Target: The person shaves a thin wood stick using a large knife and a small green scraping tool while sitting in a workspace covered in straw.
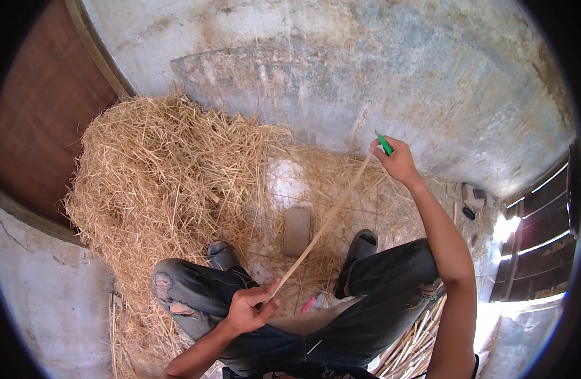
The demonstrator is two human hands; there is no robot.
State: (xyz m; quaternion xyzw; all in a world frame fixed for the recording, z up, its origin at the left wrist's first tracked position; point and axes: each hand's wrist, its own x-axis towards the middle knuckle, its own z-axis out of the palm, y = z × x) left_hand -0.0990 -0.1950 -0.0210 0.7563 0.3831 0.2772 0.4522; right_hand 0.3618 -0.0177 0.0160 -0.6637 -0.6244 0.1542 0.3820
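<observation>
A long, thin pale strip (328, 221), like split bamboo or cane, slants between my hands from near my left knee up to the far right. My left hand (249, 309) is closed in a pinch on its near end. Stretched out far ahead, my right hand (398, 163) is closed on a green-handled utility knife (385, 145). The knife's short blade points up and to the left. The strip's far end meets the fingers of that same hand; whether they pinch it is too small to tell.
A big heap of straw-like shavings (158, 170) lies at the left against the wall (398, 69). Between my sandalled feet stand a grey-brown brick (297, 230) and a pink object (311, 302). Thin sticks (414, 338) lie beside my right leg. Small dark items (472, 197) sit at the right.
</observation>
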